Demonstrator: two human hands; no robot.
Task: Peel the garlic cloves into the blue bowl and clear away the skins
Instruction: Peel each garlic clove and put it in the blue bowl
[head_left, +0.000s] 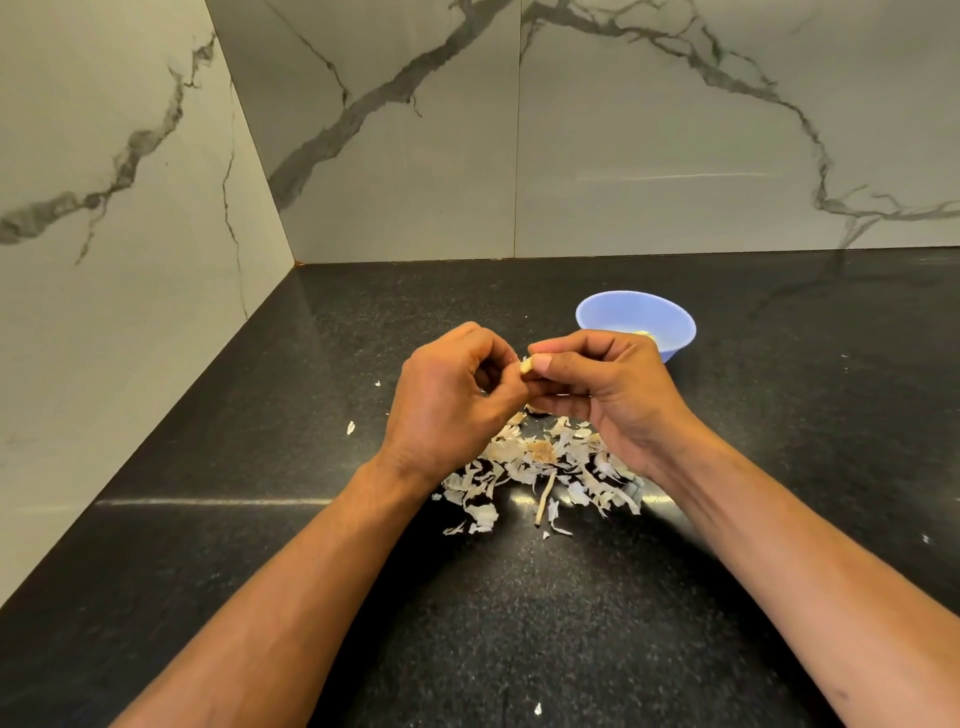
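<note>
My left hand (451, 395) and right hand (605, 387) raised together above the counter (260, 519), both pinching one garlic clove (526, 367) between curled fingertips, heap of skins (545, 467) on the counter right below them, blue bowl (634, 317) just beyond my right hand, something pale yellow inside it

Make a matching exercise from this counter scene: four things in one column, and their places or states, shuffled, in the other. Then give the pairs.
Things:
1. garlic clove
2. blue bowl
3. pile of skins
4. dry stem

Places or states:
A. spread on the black counter under the hands
B. pinched between the left hand and right hand
C. lying at the near edge of the pile
D. standing beyond the right hand

Pairs: 1-B, 2-D, 3-A, 4-C
</note>
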